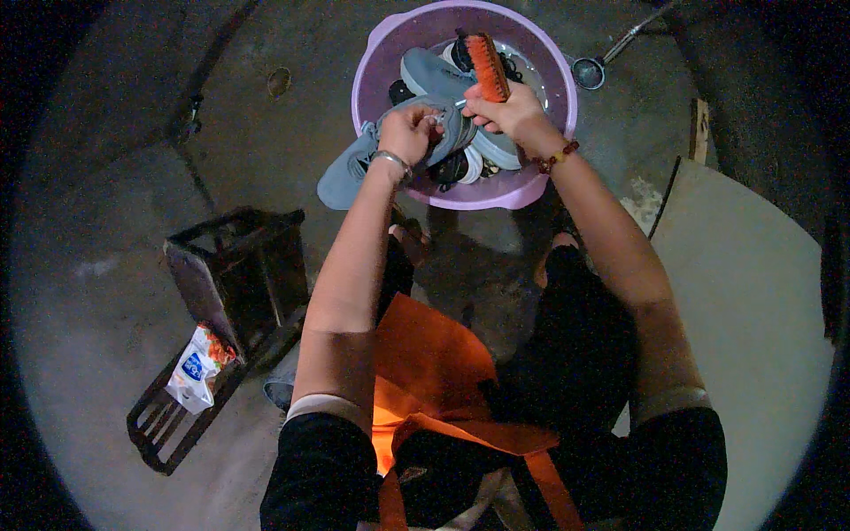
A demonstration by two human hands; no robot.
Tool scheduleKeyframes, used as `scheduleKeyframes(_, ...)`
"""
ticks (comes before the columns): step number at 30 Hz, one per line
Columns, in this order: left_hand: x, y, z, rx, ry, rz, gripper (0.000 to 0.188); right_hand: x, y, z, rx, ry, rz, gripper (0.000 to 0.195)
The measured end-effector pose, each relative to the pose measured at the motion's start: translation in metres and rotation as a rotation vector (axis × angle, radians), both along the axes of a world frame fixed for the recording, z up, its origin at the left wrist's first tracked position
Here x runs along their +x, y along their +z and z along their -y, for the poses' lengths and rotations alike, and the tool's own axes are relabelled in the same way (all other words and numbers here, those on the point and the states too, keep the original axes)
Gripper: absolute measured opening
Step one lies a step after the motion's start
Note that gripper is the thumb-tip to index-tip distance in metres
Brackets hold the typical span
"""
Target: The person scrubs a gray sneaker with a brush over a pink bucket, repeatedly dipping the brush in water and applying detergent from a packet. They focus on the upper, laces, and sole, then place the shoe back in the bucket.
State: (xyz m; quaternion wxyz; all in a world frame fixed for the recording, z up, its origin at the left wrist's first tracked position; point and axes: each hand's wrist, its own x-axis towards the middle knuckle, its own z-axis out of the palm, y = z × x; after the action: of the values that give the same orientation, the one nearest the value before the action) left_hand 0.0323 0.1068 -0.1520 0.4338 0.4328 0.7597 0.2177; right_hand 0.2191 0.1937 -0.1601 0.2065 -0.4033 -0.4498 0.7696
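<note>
A purple plastic basin (564,99) on the floor holds several shoes and some water. My left hand (406,136) grips a grey-blue sneaker (342,179) near its ankle opening; the toe sticks out over the basin's left rim. In my right hand (508,116) is a scrub brush (488,66) with orange bristles, held upright over the basin. The fingers of my right hand are close to the sneaker's heel, at a thin whitish strip whose nature I cannot tell. Behind the hands lies another grey-blue shoe (435,73), with a black-and-white shoe (455,167) at the basin's near side.
A dark wooden chair (255,279) lies on its side at the left, with a white packet (198,368) on its slats. A long-handled strainer or ladle (590,73) lies right of the basin. A pale board (744,285) is at the right. My feet stand just below the basin.
</note>
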Motion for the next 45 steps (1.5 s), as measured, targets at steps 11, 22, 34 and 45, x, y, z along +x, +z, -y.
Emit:
scheduleKeyframes(11, 0.012, 0.017, -0.005, -0.177, -0.112, -0.673, 0.022, 0.006, -0.010, 0.005, 0.458, 0.096, 0.284, 0.051)
scheduleKeyframes(22, 0.022, 0.059, 0.011, -0.533, -0.691, -0.689, 0.048, 0.004, -0.005, 0.017, 0.594, 0.220, 0.442, 0.057)
scheduleKeyframes(34, 0.005, 0.038, 0.048, -0.289, -0.756, -0.772, 0.021, -0.019, 0.095, 0.016, 1.110, 0.788, 0.575, 0.048)
scheduleKeyframes(45, -0.015, 0.015, 0.096, 0.107, -0.587, -0.773, 0.020, -0.088, 0.048, 0.053, 1.615, 1.089, 0.643, 0.027)
